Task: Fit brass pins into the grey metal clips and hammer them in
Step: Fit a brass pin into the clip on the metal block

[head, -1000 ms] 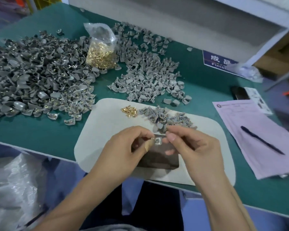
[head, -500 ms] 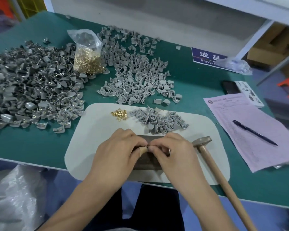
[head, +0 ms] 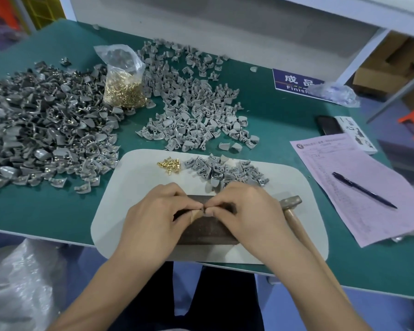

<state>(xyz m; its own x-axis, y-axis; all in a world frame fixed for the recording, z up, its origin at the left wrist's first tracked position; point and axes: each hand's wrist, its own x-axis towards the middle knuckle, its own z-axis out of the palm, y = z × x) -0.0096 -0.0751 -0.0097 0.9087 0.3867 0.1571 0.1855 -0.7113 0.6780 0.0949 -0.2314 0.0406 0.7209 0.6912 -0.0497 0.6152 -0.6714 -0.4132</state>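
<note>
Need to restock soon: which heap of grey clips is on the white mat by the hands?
The small heap of clips, just beyond the right hand and right of the loose brass pins. The two bigger heaps lie on the green table.

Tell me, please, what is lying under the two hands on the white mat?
A dark metal block lies under both hands. The piece that the fingertips pinch is hidden.

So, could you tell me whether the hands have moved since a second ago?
Yes: both hands have come down from above onto the dark metal block.
</note>
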